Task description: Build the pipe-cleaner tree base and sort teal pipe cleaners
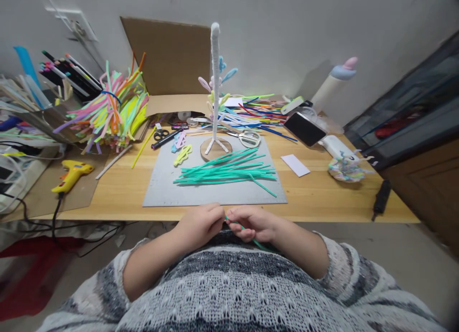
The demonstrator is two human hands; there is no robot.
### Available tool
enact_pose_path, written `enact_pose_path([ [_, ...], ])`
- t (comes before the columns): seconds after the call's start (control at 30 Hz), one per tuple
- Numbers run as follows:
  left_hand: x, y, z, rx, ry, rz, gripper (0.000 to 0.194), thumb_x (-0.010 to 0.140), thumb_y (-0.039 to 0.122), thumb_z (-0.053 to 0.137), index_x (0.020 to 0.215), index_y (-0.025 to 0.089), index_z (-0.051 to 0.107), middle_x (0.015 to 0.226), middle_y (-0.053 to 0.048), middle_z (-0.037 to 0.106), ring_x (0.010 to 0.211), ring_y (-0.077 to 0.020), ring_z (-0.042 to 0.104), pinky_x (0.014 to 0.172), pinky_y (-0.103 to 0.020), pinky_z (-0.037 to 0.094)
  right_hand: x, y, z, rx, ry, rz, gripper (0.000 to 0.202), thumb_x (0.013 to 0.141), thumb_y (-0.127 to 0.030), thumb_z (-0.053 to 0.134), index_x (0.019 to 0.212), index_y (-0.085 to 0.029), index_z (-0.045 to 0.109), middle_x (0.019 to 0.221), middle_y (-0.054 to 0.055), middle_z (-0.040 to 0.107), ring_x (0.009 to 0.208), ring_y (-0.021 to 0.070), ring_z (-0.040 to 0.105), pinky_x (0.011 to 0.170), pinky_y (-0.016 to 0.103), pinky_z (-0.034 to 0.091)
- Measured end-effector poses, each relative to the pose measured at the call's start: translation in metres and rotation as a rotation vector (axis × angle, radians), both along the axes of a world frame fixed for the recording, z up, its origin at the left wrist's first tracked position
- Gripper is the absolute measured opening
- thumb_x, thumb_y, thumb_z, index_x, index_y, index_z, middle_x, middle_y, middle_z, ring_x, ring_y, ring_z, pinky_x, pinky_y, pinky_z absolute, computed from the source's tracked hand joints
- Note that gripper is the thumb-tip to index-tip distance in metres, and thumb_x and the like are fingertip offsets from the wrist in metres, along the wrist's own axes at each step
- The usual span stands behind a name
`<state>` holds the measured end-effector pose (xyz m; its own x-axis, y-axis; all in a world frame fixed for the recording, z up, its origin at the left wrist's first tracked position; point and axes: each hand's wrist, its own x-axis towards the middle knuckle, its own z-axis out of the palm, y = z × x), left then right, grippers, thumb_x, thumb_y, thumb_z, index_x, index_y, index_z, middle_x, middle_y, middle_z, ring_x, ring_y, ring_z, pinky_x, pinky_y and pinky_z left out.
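Note:
My left hand (201, 225) and my right hand (256, 223) meet in front of my body, at the table's front edge. Between their fingertips is one end of a green pipe cleaner (261, 246); its other end trails down past my right palm toward my sweater. Both hands are closed in a pinch, and the left fingertips are partly hidden. Just beyond them, a loose pile of green pipe cleaners (225, 169) lies on a grey cutting mat (215, 196). Behind the pile, a white wrapped stem (215, 83) stands upright on a round wooden base (206, 153).
Scissors (250, 139), a yellow wavy shape (183, 155) and a black pen (167, 139) lie around the stem. At left are a yellow glue gun (73, 174) and a bundle of coloured pipe cleaners (111, 107). A phone (304, 128) and white card (295, 165) are at right.

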<state>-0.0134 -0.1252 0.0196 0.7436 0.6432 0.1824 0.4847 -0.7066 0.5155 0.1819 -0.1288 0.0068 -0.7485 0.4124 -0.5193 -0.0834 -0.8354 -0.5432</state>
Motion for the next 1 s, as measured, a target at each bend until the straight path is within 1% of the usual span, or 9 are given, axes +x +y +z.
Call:
enact_pose_path([
  [0.17,0.0,-0.002,0.003,0.282,0.103,-0.031,0.022,0.091,0.018,0.039,0.073,0.016,0.052,0.066,-0.001,0.055,0.057,-0.0116,0.047,0.05,-0.022,0.032,-0.001,0.001,0.0,-0.105,0.026,-0.042,0.022,0.072,-0.021,0.058,0.07,-0.019,0.037,0.049,-0.011,0.039,0.033,0.0005,0.022,0.035,0.015,0.01],
  [0.3,0.0,-0.002,0.003,0.363,0.102,-0.051,0.023,0.091,0.017,0.038,0.073,0.016,0.053,0.066,-0.001,0.056,0.058,-0.0119,0.048,0.05,-0.023,0.033,-0.002,0.001,0.003,-0.148,0.037,-0.023,0.024,0.072,-0.024,0.059,0.069,-0.02,0.035,0.05,-0.011,0.037,0.034,0.0006,0.02,0.036,0.015,0.009],
  [0.4,-0.001,-0.003,0.0,0.327,0.058,-0.05,0.022,0.088,0.014,0.04,0.07,0.016,0.053,0.063,-0.001,0.055,0.056,-0.0114,0.045,0.048,-0.023,0.031,-0.004,0.0,0.001,-0.05,-0.027,-0.037,0.028,0.067,-0.024,0.061,0.067,-0.021,0.033,0.045,-0.013,0.029,0.035,0.0012,0.014,0.036,0.015,0.007],
  [0.57,0.001,-0.006,-0.007,-0.225,-0.102,0.078,0.011,0.077,0.016,0.049,0.067,0.015,0.054,0.058,0.002,0.053,0.053,-0.0085,0.044,0.05,-0.021,0.03,-0.01,-0.01,-0.004,0.518,-0.398,-0.121,0.015,0.066,-0.024,0.058,0.069,-0.02,0.044,0.042,-0.012,0.032,0.037,0.0046,0.023,0.038,0.018,0.017],
  [0.7,0.007,-0.003,-0.012,-0.897,-0.208,0.259,0.013,0.068,0.025,0.054,0.061,0.017,0.047,0.047,0.007,0.04,0.042,-0.006,0.032,0.042,-0.019,0.023,-0.006,-0.017,-0.002,1.26,-0.688,-0.003,0.009,0.07,-0.016,0.053,0.065,-0.019,0.046,0.054,-0.004,0.045,0.049,0.0079,0.037,0.046,0.02,0.025],
  [0.8,0.01,0.0,-0.015,-1.317,-0.321,0.268,0.022,0.064,0.034,0.056,0.06,0.02,0.039,0.043,0.011,0.028,0.037,-0.0043,0.02,0.038,-0.019,0.016,0.001,-0.018,0.001,1.71,-0.669,0.117,0.017,0.08,-0.018,0.046,0.063,-0.019,0.045,0.058,0.0,0.049,0.054,0.0104,0.042,0.05,0.023,0.027],
  [0.83,0.01,0.0,-0.015,-1.355,-0.328,0.263,0.023,0.064,0.036,0.056,0.061,0.02,0.04,0.042,0.011,0.027,0.036,-0.0045,0.019,0.037,-0.019,0.015,0.003,-0.018,0.002,1.734,-0.654,0.131,0.019,0.082,-0.019,0.044,0.063,-0.019,0.046,0.059,0.0,0.05,0.054,0.0107,0.043,0.051,0.024,0.027],
  [0.9,0.009,-0.001,-0.015,-1.252,-0.282,0.28,0.022,0.066,0.038,0.056,0.065,0.02,0.044,0.042,0.01,0.031,0.037,-0.0058,0.023,0.038,-0.02,0.016,0.004,-0.016,0.002,1.554,-0.648,0.099,0.015,0.082,-0.023,0.047,0.068,-0.019,0.05,0.06,0.0,0.051,0.055,0.0102,0.044,0.051,0.023,0.029],
  [1.0,0.005,-0.005,-0.013,-0.831,-0.14,0.269,0.018,0.073,0.034,0.053,0.067,0.017,0.051,0.051,0.004,0.047,0.047,-0.0086,0.038,0.045,-0.02,0.027,0.002,-0.014,0.0,0.891,-0.549,0.022,0.012,0.081,-0.03,0.05,0.074,-0.019,0.049,0.051,-0.006,0.045,0.043,0.0074,0.038,0.042,0.02,0.026],
])
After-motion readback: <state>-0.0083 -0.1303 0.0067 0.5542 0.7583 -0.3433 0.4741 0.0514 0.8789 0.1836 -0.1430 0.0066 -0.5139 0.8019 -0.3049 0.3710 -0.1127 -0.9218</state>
